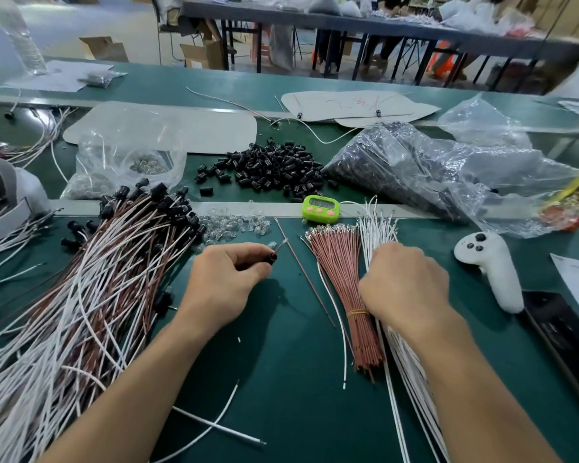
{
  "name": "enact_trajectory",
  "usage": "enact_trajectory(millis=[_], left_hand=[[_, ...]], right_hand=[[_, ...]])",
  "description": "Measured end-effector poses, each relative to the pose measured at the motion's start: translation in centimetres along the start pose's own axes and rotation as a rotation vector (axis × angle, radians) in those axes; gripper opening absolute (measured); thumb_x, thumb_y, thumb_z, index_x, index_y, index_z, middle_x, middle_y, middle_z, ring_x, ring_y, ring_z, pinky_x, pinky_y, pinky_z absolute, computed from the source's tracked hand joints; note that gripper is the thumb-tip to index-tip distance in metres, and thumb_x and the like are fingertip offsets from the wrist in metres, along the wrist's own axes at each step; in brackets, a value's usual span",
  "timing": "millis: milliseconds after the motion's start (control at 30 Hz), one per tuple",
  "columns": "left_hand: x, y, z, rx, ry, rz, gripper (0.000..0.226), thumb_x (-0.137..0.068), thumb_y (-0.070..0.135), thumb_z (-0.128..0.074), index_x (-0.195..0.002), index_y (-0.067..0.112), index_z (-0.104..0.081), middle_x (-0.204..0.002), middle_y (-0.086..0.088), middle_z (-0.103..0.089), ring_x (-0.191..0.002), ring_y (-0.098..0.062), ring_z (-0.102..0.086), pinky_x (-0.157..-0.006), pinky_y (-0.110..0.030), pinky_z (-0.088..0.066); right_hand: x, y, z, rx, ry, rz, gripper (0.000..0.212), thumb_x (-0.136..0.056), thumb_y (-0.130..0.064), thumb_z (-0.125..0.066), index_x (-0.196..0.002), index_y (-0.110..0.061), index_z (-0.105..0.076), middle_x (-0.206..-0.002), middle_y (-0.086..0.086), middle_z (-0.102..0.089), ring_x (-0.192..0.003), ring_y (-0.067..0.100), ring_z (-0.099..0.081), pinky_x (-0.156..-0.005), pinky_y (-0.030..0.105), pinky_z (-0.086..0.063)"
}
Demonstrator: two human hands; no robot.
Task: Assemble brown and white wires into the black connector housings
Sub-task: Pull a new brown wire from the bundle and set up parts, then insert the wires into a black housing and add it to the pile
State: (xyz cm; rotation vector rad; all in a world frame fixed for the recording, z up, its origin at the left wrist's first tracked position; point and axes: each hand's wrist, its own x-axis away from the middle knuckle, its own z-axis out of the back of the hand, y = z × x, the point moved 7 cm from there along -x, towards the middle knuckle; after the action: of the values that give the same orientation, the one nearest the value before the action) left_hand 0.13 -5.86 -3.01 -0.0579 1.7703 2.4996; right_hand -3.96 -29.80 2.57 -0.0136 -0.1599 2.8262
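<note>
Left hand (pixel 228 272) pinches black connector housing (pixel 272 258) above green mat (pixel 281 362), wire terminal (pixel 283 242) poking from it. Right hand (pixel 405 279) curls over white wire bundle (pixel 378 228), grasping strands. Brown wire bundle (pixel 341 272) lies just beside, between hands. Loose housings pile (pixel 274 165) behind; finished assemblies heap (pixel 91 279) at left.

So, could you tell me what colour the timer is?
The timer is lime green with pink buttons; head view.
</note>
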Motion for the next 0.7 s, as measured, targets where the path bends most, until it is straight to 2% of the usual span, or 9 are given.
enact_trajectory(millis=[100,167,233,300,367,400,467,533,700], left_hand=[[-0.1,-0.1,0.1,-0.015,0.008,0.000,0.031,-0.083,0.011,-0.082,-0.080,0.041,-0.077,-0.080,0.021,-0.077,-0.080,0.004,-0.073,-0.075,-0.007,-0.050],[-0.2,-0.2,0.2,-0.018,0.009,-0.005,0.030,-0.083,0.011,-0.082,-0.081,0.041,-0.078,-0.080,0.021,-0.077,-0.080,0.004,-0.073,-0.073,-0.005,-0.049],[-0.1,-0.2,0.3,-0.018,0.010,-0.006,0.030,-0.083,0.011,-0.083,-0.081,0.041,-0.078,-0.080,0.021,-0.077,-0.080,0.003,-0.073,-0.073,-0.004,-0.049],[-0.1,-0.3,0.6,-0.020,0.020,-0.008,0.032,-0.083,0.011,-0.083,-0.079,0.042,-0.077,-0.080,0.021,-0.077,-0.080,0.003,-0.073,-0.073,-0.005,-0.050],[-0.1,-0.4,0.8,-0.019,0.029,-0.009,0.034,-0.083,0.011,-0.083,-0.076,0.044,-0.077,-0.079,0.020,-0.077,-0.080,0.002,-0.074,-0.076,-0.012,-0.052],[-0.1,-0.4,0.9,-0.015,0.033,-0.007,0.035,-0.083,0.011,-0.083,-0.075,0.046,-0.077,-0.080,0.019,-0.077,-0.080,0.001,-0.074,-0.077,-0.015,-0.052],[-0.1,-0.4,1.0,-0.010,0.033,-0.003,0.040,-0.083,0.013,-0.083,-0.076,0.051,-0.077,-0.080,0.020,-0.077,-0.080,0.002,-0.074,-0.078,-0.017,-0.051],[-0.2,-0.4,0.9,-0.008,0.028,-0.005,0.042,-0.083,0.013,-0.083,-0.078,0.055,-0.076,-0.080,0.020,-0.077,-0.081,0.003,-0.074,-0.079,-0.018,-0.052],[-0.3,-0.5,0.3,-0.040,0.001,0.004,0.032,-0.083,0.016,-0.084,-0.077,0.046,-0.077,-0.080,0.021,-0.077,-0.079,0.004,-0.073,-0.078,-0.016,-0.051]], right_hand=[[1.5,-2.3,-0.9,-0.142,-0.028,0.109,0.007,-0.085,-0.023,-0.066,-0.084,-0.020,-0.073,-0.079,-0.003,-0.071,-0.074,0.021,-0.067,-0.068,0.032,-0.058],[2.6,-3.8,-2.0,-0.120,-0.083,0.173,0.007,-0.086,-0.023,-0.068,-0.091,-0.020,-0.072,-0.079,-0.001,-0.066,-0.076,0.024,-0.064,-0.071,0.030,-0.055],[2.8,-4.3,-2.2,-0.052,-0.050,0.181,0.006,-0.087,-0.020,-0.069,-0.089,-0.018,-0.064,-0.070,-0.002,-0.049,-0.073,0.026,-0.053,-0.067,0.029,-0.047],[2.6,-4.2,-2.2,0.020,-0.017,0.167,0.022,-0.085,-0.016,-0.069,-0.078,-0.020,-0.049,-0.066,-0.004,-0.036,-0.070,0.026,-0.045,-0.064,0.030,-0.040],[2.5,-4.1,-2.1,0.036,0.003,0.160,0.030,-0.084,-0.015,-0.067,-0.072,-0.020,-0.041,-0.066,-0.003,-0.037,-0.068,0.026,-0.044,-0.063,0.031,-0.037],[2.5,-4.0,-2.0,0.001,0.015,0.159,0.022,-0.085,-0.019,-0.067,-0.074,-0.020,-0.048,-0.067,-0.002,-0.044,-0.069,0.027,-0.047,-0.063,0.030,-0.038],[2.0,-2.8,-1.4,-0.090,0.072,0.097,0.009,-0.088,-0.027,-0.064,-0.084,-0.020,-0.068,-0.076,0.000,-0.064,-0.073,0.029,-0.058,-0.065,0.030,-0.045],[1.3,0.2,-0.4,-0.130,0.164,-0.040,0.014,-0.089,-0.030,-0.063,-0.086,-0.019,-0.071,-0.084,0.004,-0.072,-0.074,0.030,-0.060,-0.066,0.032,-0.046],[0.1,3.3,-1.7,-0.061,-0.013,-0.105,0.032,-0.087,-0.042,-0.070,-0.077,-0.017,-0.052,-0.074,0.002,-0.051,-0.074,0.031,-0.052,-0.065,0.033,-0.039]])
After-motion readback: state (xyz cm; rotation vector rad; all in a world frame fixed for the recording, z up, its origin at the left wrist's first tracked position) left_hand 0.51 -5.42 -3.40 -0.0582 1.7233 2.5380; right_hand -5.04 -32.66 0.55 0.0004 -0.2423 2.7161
